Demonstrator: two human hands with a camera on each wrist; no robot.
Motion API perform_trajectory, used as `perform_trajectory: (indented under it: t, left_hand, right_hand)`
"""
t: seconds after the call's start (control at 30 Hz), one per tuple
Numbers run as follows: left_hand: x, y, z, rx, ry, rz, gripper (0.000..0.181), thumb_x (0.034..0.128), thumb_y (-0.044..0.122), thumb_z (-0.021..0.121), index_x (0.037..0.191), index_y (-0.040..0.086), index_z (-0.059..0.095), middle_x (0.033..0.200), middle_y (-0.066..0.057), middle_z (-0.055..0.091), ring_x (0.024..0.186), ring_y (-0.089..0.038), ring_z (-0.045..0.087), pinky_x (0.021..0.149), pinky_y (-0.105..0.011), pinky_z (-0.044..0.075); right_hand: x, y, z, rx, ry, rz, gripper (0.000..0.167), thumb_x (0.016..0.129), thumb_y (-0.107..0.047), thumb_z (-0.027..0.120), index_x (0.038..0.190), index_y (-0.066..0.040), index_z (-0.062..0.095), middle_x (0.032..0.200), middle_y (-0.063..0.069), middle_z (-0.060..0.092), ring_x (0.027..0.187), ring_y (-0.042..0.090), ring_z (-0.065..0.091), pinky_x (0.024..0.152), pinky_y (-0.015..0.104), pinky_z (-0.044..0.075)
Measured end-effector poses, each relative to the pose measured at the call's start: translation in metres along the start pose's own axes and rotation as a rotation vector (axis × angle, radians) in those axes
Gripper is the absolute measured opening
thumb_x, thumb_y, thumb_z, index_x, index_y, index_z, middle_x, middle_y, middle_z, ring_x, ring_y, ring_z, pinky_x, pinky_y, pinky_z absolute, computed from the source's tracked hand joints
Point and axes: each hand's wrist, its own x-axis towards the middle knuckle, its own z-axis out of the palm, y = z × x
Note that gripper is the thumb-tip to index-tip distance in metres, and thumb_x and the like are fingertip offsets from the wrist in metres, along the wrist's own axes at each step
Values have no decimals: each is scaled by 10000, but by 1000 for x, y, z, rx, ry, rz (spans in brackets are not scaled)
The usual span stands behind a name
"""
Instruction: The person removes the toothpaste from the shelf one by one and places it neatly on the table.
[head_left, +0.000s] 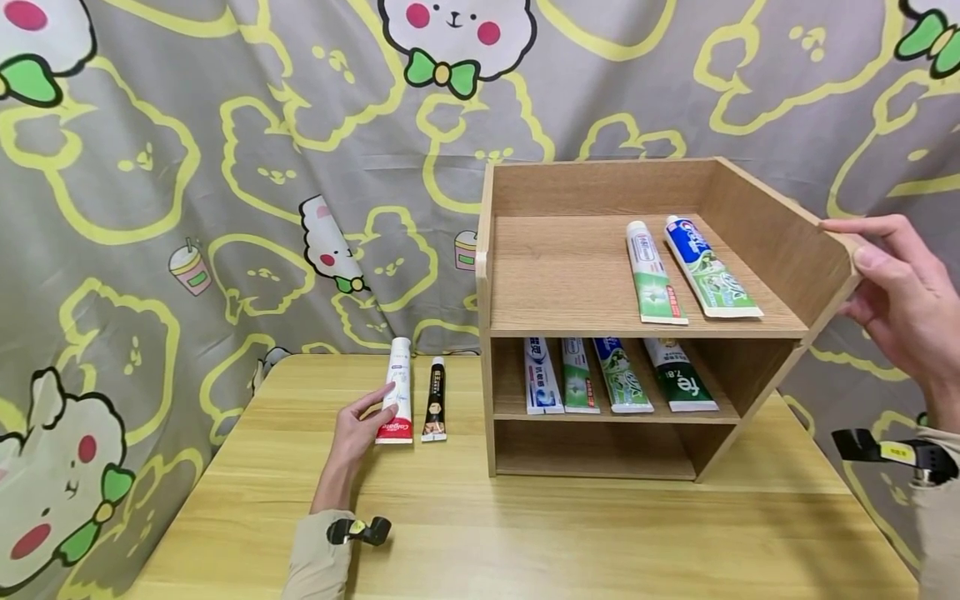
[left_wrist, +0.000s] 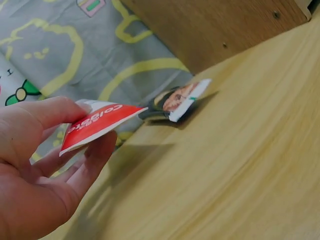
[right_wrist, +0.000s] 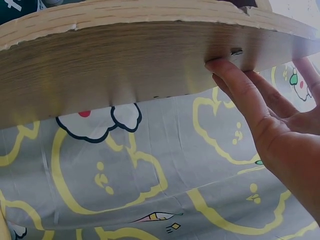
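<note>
My left hand (head_left: 354,433) pinches a white-and-red Colgate toothpaste tube (head_left: 402,396) on the left of the table, thumb above and fingers beneath. In the left wrist view, the red end of this tube (left_wrist: 97,126) tilts up off the wood. A black toothpaste tube (head_left: 435,400) lies just right of it. My right hand (head_left: 911,300) grips the right side panel of the wooden shelf (head_left: 772,237) near its front top corner. In the right wrist view, fingertips (right_wrist: 220,65) press the panel's outer face.
On the top board lie a green-and-white tube (head_left: 654,275) and a blue-and-green tube (head_left: 708,271). Several more tubes, including a dark green one (head_left: 681,379), lie side by side on the middle board. A patterned curtain (head_left: 300,167) hangs behind the table (head_left: 450,533).
</note>
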Motion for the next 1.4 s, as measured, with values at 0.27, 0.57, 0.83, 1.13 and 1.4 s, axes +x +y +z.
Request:
perform_trajectory:
  t: [0.27, 0.57, 0.83, 1.13, 1.4]
  left_hand:
    - [4, -10, -2, 70, 43, 11, 469, 940, 77, 752, 1393, 58, 633, 1441, -207, 557, 1047, -111, 635, 806, -182, 550]
    - [8, -13, -1, 184, 87, 53, 410, 930, -6, 729, 1334, -7, 659, 1395, -249, 591, 1162, -293, 620, 784, -125, 521]
    - [11, -11, 8, 292, 102, 79, 371, 915, -6, 743, 1282, -13, 695, 1263, -302, 648, 1008, -283, 658, 688, -171, 544]
    - [11, -10, 6, 477, 153, 120, 345, 887, 43, 786, 1229, 33, 743, 1166, -250, 712, 979, -291, 682, 647, -176, 508]
    - [7, -3, 3, 680, 183, 121, 359, 900, 154, 800, 1252, 108, 746, 1181, -163, 732, 964, -277, 702, 704, -313, 487]
  right_hand:
    - [1, -1, 2, 35, -24, -9, 446, 1045, 82, 285, 1443, 19, 476, 1336, 139, 456, 872, 183, 656, 617, 237, 605]
    - [1, 0, 7, 191, -83, -18, 453, 1049, 102, 201, 1429, 65, 444, 1341, 157, 466, 886, 217, 652, 627, 264, 610]
    - [0, -1, 5, 148, -53, -18, 448, 1049, 96, 221, 1428, 56, 455, 1353, 152, 459, 919, 216, 632, 655, 261, 610]
    - [0, -2, 5, 128, -58, -21, 449, 1049, 95, 227, 1433, 47, 455, 1359, 151, 455, 928, 213, 629, 659, 253, 609]
    - [1, -1, 5, 144, -78, -34, 457, 1044, 102, 212, 1434, 56, 445, 1347, 155, 450, 930, 221, 627, 637, 260, 611]
